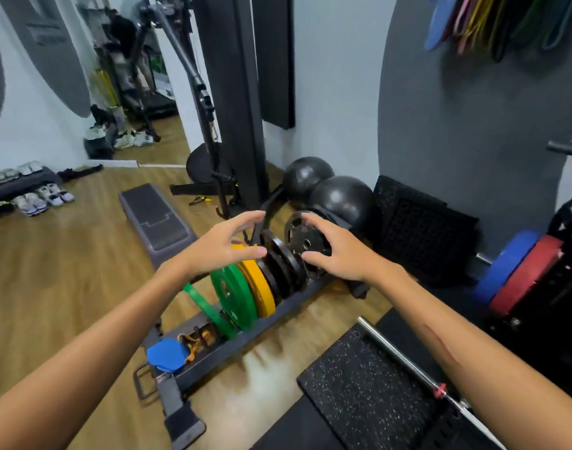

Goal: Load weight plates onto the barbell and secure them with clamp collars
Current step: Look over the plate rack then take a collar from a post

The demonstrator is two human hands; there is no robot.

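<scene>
A grey floor rack [245, 341] holds upright plates: a green plate [232, 293], a yellow plate [257, 287] and several black plates [278, 271]. The last black plate [302, 241] stands at the rack's far end. My right hand [338, 254] is spread over its right rim, thumb in front of its face, not closed on it. My left hand [219, 248] hovers open above the yellow plate. A chrome barbell [391, 349] with a red ring [440, 391] lies at the lower right. I see no clamp collars.
A blue plate [505, 264] and a red plate [528, 274] sit on a bar at the right. Two black balls [343, 196] lie behind the rack, a step bench [158, 219] to its left. A speckled mat [369, 384] lies under the barbell. Shoes [41, 196] line the left wall.
</scene>
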